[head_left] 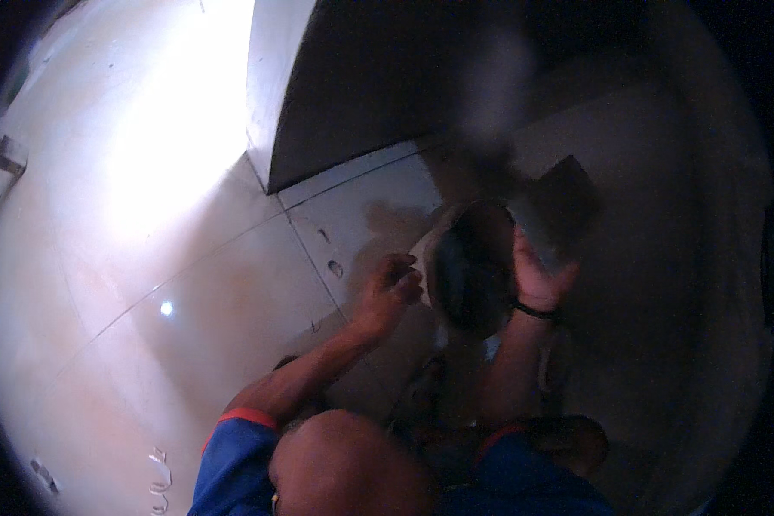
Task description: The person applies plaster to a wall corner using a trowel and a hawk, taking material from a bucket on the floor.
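A round container with a dark inside and a paler rim is between my hands, in deep shadow. My left hand is at its left rim with the fingers curled in. What they hold, if anything, is too dark to make out. My right hand, with a dark beaded bracelet at the wrist, lies along the container's right side. Its fingers are stretched out and the thumb is apart. Just beyond its fingertips is a dark squarish patch, its kind unclear.
Large pale floor tiles spread to the left, brightly lit at the far side. A wet-looking stain marks the floor past my left hand. The pale edge of an upright panel stands ahead. A thin curly strip lies at the lower left.
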A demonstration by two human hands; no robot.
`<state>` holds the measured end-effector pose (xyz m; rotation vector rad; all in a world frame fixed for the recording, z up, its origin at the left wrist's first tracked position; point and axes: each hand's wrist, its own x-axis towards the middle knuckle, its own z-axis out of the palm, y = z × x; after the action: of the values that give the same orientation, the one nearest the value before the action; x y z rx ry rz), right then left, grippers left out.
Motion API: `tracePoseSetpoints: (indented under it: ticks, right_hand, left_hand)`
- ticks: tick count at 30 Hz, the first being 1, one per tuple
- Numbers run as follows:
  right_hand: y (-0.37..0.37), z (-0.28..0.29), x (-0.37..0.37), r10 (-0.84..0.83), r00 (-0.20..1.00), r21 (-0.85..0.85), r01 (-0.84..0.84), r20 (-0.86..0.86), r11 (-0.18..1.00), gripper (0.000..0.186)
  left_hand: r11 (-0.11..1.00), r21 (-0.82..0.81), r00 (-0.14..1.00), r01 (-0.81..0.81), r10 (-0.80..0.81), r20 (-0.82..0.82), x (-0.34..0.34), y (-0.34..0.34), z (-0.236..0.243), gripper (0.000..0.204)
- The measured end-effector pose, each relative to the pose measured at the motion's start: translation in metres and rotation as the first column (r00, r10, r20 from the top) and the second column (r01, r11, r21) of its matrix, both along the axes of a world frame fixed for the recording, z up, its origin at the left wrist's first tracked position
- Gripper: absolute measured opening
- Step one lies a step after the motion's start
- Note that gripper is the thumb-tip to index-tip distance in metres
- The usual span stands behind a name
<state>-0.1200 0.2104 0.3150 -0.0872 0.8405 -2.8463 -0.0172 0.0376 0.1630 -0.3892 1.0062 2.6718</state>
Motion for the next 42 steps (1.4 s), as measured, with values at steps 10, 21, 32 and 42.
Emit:
tracePoseSetpoints:
  ticks: [10,21,32,42]
  right_hand:
    - [0.015,0.010,0.010,-0.059,0.978,0.653,0.177,-0.198,0.736,0.044]
    - [0.059,-0.016,-0.031,0.017,0.938,0.881,0.318,-0.346,0.349,0.053]
    - [0.026,0.023,-0.035,-0.091,0.995,0.586,0.101,-0.046,0.804,0.050]
    - [0.034,0.014,-0.058,0.458,0.873,0.155,-0.436,-0.165,0.887,0.051]
  left_hand:
    - [0.993,0.084,0.997,0.079,-0.079,0.000,0.012,0.016,0.005,0.025]
    - [0.986,-0.165,0.984,0.037,-0.065,-0.164,-0.002,0.042,-0.016,0.027]
    - [0.995,0.086,0.982,0.043,-0.058,0.179,0.015,0.020,-0.004,0.039]
    - [0.977,-0.007,0.976,0.214,-0.214,0.028,0.035,0.018,0.011,0.058]
